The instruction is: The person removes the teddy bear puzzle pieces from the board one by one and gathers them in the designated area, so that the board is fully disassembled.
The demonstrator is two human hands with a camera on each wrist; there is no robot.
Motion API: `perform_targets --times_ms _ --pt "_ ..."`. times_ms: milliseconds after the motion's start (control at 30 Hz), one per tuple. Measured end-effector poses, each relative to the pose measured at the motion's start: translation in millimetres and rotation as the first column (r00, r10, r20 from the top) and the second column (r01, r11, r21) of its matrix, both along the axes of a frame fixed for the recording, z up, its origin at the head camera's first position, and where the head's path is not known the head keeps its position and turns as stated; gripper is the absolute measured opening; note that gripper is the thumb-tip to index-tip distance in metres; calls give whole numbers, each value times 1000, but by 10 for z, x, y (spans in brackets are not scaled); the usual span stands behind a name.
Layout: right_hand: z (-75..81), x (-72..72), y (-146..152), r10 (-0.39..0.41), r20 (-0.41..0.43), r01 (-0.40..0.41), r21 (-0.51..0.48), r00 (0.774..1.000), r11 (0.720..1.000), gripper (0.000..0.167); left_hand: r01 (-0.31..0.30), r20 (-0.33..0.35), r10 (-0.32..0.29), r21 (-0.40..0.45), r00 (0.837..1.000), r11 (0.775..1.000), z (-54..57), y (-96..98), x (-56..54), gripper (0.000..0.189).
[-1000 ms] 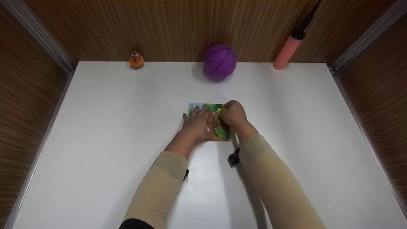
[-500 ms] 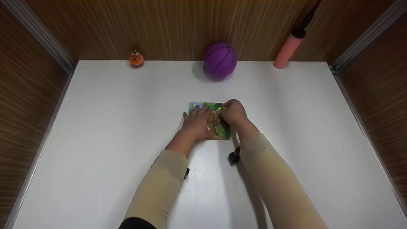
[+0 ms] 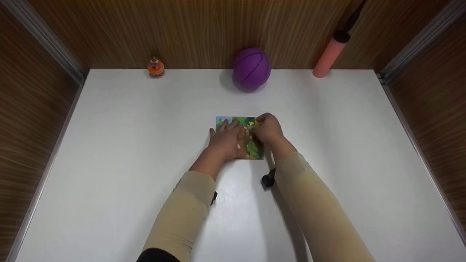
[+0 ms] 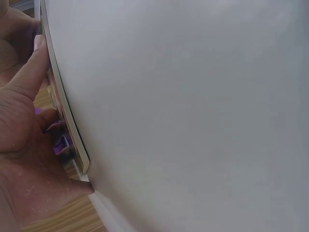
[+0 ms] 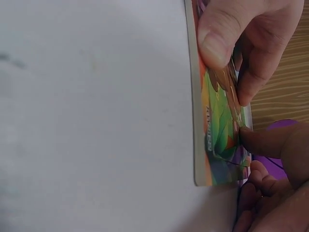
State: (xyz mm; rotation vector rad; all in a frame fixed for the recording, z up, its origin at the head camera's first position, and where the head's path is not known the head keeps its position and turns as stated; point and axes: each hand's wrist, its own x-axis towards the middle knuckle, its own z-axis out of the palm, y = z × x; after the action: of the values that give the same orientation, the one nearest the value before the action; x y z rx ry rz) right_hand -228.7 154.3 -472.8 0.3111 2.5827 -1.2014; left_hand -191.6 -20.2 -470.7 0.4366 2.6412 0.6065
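Picture board [image 3: 255,150] on the tabletop [image 3: 145,120], midway between left and right edges, nearer the far edge. Left hand [image 3: 224,142]: fingers spread wide over its left part. Right hand [image 3: 268,130]: thumb on its face by the right edge; can't tell if it's pinching. Far edge, left to right: orange toy [image 3: 156,67], purple ball [image 3: 251,69], pink cylinder [image 3: 329,58].

The picture board [image 5: 222,121] looks smooth, the tabletop [image 3: 127,138] faintly glossy

Purple ball [image 3: 252,70] (dark-seamed) sits btwn sm. orange toy [image 3: 156,67] & pink tube [image 3: 329,58].
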Motion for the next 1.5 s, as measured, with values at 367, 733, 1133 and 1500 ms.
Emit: perform_targets --times_ms 367,733,1133,1500 --pt "13 54 -53 43 -101 -30 131 994 991 44 -6 -1 6 -10 1000 1000 22 -16 4 91" --pt "-68 83 -10 30 -169 -26 25 985 999 48 2 10 -1 -20 1000 1000 8 -18 1 102" --pt "-116 90 94 51 -163 -71 -122 985 990 52 0 -4 0 -1 1000 1000 -30 -26 -6 99" --pt "-129 113 123 105 -193 -122 -77 975 989 42 -4 2 4 26 1000 1000 -43 -28 -2 89"
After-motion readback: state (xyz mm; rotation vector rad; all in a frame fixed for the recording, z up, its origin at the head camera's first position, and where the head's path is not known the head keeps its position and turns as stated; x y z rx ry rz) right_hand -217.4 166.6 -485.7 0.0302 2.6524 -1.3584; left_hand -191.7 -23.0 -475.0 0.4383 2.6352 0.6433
